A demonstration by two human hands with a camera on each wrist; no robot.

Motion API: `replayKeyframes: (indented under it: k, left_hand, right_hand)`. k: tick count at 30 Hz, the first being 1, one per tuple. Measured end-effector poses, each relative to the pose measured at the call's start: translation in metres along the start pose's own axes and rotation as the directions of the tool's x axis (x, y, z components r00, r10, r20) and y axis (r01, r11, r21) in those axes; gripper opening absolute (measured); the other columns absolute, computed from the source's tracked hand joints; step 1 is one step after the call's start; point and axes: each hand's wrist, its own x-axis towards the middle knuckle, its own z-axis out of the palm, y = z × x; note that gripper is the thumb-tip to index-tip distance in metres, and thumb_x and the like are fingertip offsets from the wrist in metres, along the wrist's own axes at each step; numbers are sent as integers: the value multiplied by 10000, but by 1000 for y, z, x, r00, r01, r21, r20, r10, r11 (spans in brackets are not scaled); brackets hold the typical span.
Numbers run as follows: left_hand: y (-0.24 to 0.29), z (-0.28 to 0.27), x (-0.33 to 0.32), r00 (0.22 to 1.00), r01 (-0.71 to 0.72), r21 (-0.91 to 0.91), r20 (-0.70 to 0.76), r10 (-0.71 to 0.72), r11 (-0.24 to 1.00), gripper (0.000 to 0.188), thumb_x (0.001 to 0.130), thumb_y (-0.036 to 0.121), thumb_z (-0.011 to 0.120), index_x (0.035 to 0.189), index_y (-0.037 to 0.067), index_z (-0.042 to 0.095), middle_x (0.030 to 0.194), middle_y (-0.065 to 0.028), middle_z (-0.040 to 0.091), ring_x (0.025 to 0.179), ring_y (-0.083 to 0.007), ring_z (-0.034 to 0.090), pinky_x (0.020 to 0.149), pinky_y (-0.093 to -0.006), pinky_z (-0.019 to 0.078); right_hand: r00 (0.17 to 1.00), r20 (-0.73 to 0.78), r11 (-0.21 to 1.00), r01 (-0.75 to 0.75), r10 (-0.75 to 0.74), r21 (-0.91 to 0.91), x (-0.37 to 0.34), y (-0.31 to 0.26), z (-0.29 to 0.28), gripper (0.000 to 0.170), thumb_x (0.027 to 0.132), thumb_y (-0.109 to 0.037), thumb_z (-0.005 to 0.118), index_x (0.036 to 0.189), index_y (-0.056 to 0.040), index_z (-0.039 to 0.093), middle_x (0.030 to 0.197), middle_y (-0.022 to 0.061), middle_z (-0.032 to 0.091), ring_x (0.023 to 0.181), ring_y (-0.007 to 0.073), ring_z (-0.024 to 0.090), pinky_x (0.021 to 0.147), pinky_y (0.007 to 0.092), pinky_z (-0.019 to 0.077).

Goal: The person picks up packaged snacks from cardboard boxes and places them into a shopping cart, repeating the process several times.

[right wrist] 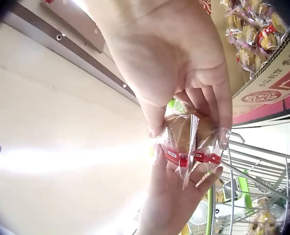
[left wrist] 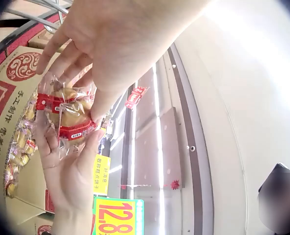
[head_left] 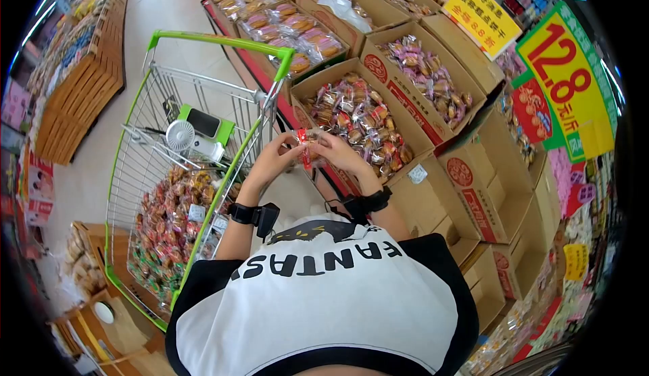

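Both hands meet in front of the body and grip small clear-wrapped pastries with red bands. My left hand (head_left: 274, 160) pinches the wrapped pastry (head_left: 303, 147) from one side, my right hand (head_left: 340, 154) from the other. In the left wrist view the pastry (left wrist: 75, 115) lies between the left hand (left wrist: 103, 44) and the right hand (left wrist: 69, 181). The right wrist view shows the pastry pack (right wrist: 184, 139) under the curved fingers of the right hand (right wrist: 174, 58), with the left hand (right wrist: 172, 196) below it.
A green-edged cart (head_left: 111, 220) at the left holds wrapped pastries (head_left: 169, 220), a white fan (head_left: 180, 135) and a phone (head_left: 203, 123). Cardboard boxes (head_left: 405, 106) of packaged pastries stand ahead and right, some nearly bare. A price sign (head_left: 564, 72) stands at the right, a wooden shelf (head_left: 84, 92) at the left.
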Motion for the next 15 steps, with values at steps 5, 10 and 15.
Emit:
replayKeyframes:
  k: [5, 10, 15]
  left_hand:
    - [-16, -19, -27, 991, -45, -52, -130, 38, 998, 310, 764, 210, 583, 979, 0, 506, 753, -29, 547, 564, -61, 489, 485, -186, 386]
    - [-24, -39, -58, 964, -79, -188, -266, 27, 979, 348, 772, 206, 573, 1022, -21, 490, 771, -28, 559, 588, -52, 494, 508, -176, 402]
    - [-30, -58, -94, 930, -26, -201, -363, -50, 979, 321, 769, 191, 573, 1002, -20, 505, 749, -15, 549, 578, -36, 468, 508, -170, 388]
  right_hand:
    - [991, 135, 999, 10, -4, -48, 18, 16, 23, 437, 826, -210, 501, 1185, -23, 338, 953, 67, 542, 869, 100, 507, 743, 237, 413]
    - [961, 267, 996, -57, 73, -68, 29, -8, 57, 479, 794, -182, 548, 1183, -17, 325, 1049, 97, 509, 938, 131, 499, 774, 250, 412]
    - [914, 395, 993, -45, 86, -113, 47, -7, 90, 489, 785, -162, 559, 1185, -18, 320, 1054, 98, 503, 939, 142, 501, 780, 255, 417]
